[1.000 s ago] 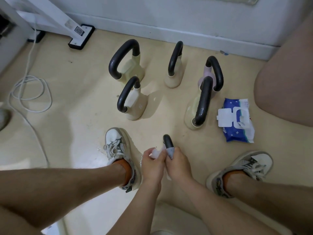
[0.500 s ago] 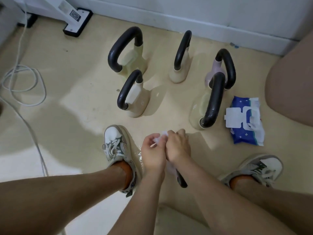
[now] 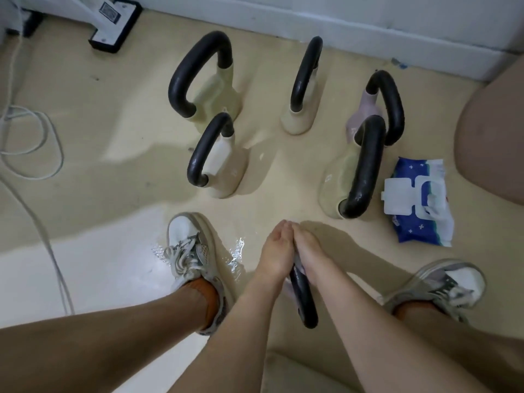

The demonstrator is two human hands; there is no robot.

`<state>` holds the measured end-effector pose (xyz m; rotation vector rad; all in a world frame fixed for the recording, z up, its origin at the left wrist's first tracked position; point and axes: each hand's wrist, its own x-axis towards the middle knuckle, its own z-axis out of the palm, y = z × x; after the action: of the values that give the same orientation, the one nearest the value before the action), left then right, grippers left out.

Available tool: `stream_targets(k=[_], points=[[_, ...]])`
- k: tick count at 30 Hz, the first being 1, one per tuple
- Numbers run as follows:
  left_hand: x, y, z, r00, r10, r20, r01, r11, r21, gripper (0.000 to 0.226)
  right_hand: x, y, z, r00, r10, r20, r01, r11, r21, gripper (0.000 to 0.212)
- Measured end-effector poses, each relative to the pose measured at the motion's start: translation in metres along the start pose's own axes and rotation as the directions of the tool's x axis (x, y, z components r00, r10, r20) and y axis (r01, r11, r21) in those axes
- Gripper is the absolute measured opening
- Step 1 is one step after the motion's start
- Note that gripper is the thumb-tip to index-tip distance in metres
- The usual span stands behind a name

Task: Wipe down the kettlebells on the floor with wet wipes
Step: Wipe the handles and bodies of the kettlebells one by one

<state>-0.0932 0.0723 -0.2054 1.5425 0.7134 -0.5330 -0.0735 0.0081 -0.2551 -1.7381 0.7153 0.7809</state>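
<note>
Between my feet, the black handle of a kettlebell (image 3: 304, 303) sticks out toward me from under my hands; its body is hidden. My left hand (image 3: 276, 252) and my right hand (image 3: 308, 252) are pressed together, fingers curled round the far part of that handle. Only a pale scrap of the wet wipe (image 3: 290, 290) shows under my left wrist. Several other kettlebells stand farther out: a large cream one (image 3: 218, 97), a smaller cream one (image 3: 228, 173), a narrow cream one (image 3: 300, 121), a pink one (image 3: 364, 114) and a cream one (image 3: 336, 188).
A blue wet-wipe pack (image 3: 419, 222) with its white lid flipped open lies right of the kettlebells. My shoes (image 3: 187, 245) (image 3: 445, 287) flank my hands. A white cable (image 3: 37, 154) loops at left. The black-footed stand (image 3: 113, 21) and the skirting board (image 3: 368, 32) bound the far side.
Both hands have slid along the handle away from me, so more of its near end is bare. The wipe, plain to see a second ago, is nearly hidden.
</note>
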Motion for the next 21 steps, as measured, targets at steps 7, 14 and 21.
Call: stream_targets(k=[7, 14, 21], points=[[-0.063, -0.021, 0.005, 0.997, 0.012, -0.076, -0.03, 0.971, -0.239, 0.04, -0.049, 0.034, 0.016, 0.991, -0.113, 0.072, 0.091, 0.963, 0.253, 0.041], [-0.063, -0.042, 0.015, 0.996, 0.066, -0.06, -0.066, 0.998, 0.002, 0.052, -0.058, 0.059, 0.003, 0.992, -0.118, 0.047, 0.102, 0.962, 0.251, 0.047], [-0.021, -0.018, 0.014, 0.997, 0.023, -0.079, -0.023, 1.0, 0.003, 0.039, -0.021, 0.029, 0.001, 0.924, -0.373, 0.087, 0.382, 0.91, -0.162, 0.023]])
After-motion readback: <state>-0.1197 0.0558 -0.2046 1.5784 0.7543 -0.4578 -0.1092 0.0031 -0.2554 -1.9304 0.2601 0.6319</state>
